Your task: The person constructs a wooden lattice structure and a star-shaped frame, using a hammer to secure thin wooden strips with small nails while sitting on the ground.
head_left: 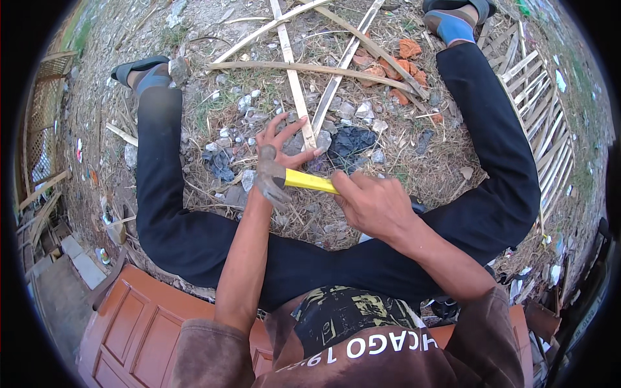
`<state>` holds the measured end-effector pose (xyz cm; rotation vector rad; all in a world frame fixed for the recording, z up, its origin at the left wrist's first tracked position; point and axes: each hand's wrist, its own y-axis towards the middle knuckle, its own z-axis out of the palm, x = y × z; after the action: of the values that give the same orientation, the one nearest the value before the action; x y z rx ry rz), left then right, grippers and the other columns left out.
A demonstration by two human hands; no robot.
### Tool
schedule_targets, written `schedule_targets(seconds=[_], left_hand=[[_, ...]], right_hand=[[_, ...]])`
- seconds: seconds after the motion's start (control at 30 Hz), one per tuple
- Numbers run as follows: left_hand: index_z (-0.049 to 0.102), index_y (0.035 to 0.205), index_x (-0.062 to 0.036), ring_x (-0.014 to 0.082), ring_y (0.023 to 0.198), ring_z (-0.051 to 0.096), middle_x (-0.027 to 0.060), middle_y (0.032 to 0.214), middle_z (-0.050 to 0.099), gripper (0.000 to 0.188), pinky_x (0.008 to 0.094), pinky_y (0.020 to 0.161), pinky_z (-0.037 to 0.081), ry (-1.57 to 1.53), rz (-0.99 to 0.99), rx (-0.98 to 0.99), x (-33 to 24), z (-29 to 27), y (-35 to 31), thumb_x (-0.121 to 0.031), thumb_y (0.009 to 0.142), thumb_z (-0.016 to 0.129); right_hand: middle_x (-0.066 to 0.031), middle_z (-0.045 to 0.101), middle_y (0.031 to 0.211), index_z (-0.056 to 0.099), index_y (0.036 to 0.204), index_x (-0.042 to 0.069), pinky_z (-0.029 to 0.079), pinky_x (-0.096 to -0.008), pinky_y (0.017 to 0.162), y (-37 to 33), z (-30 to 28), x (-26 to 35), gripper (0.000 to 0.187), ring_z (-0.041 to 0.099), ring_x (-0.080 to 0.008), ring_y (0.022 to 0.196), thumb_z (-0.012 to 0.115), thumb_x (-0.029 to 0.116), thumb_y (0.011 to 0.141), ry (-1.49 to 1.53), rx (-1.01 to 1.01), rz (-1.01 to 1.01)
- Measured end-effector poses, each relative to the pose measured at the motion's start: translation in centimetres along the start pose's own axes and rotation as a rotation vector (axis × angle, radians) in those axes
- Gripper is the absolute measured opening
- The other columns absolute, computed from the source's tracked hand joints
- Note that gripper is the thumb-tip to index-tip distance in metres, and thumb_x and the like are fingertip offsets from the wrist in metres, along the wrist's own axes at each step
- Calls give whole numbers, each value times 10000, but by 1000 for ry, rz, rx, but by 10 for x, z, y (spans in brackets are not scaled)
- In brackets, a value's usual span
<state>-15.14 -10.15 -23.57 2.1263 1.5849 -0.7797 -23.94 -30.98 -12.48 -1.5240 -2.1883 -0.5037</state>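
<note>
My right hand is wrapped round the yellow handle of a claw hammer. The hammer's metal head points left and hangs over my left wrist. My left hand has its fingers spread, with fingertips at the near end of a pale wooden strip. A second wooden strip meets the first there, forming a narrow V. Whether a nail stands at the joint, I cannot make out. Farther off, a crosswise strip and a slanting strip cross these two.
My outstretched legs frame the work on stony, grassy ground. Broken orange brick pieces and black plastic scraps lie near the strips. A slatted wooden panel rests at the right. Behind me is a brown panelled door; woven lattice stands at far left.
</note>
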Motion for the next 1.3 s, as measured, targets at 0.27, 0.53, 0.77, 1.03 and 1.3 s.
schedule_targets(seconds=[0.27,0.53,0.77,1.03,1.3], left_hand=[[677,1237,-248,302,1251,447,93,1371,497,694,448,1065,309,1,1,34,-6,-5,6,-420,599,888],[668,1251,-214,316,1269,441,104,1384,497,694,446,1060,317,46,30,10,-2,1,0,-398,616,882],[691,1195,-154,277,1166,503,67,1285,566,608,419,984,395,179,247,-98,-22,0,3,-342,644,868],[705,1108,-30,197,781,668,113,929,710,440,310,710,523,-30,382,-191,-17,-19,20,-87,693,839],[685,1111,19,86,786,637,83,927,714,362,250,706,491,-531,2,-158,-105,-117,78,-113,795,803]], right_hand=[[-137,602,620,481,942,97,461,-465,414,-7,1,-3,128,622,-344,504,565,185,902,67,78,129],[-137,612,627,498,940,92,461,-466,417,-11,15,-8,152,621,-341,499,590,208,903,86,84,150],[-180,591,614,516,956,49,446,-471,462,-21,6,-14,187,604,-384,522,583,223,961,426,-34,323],[-153,502,547,498,941,2,372,-409,476,-21,-12,-48,290,506,-245,449,533,281,1014,640,-290,640],[-125,503,588,502,905,-4,376,-393,515,-19,-8,-49,333,469,-195,510,525,309,1017,729,-340,700]])
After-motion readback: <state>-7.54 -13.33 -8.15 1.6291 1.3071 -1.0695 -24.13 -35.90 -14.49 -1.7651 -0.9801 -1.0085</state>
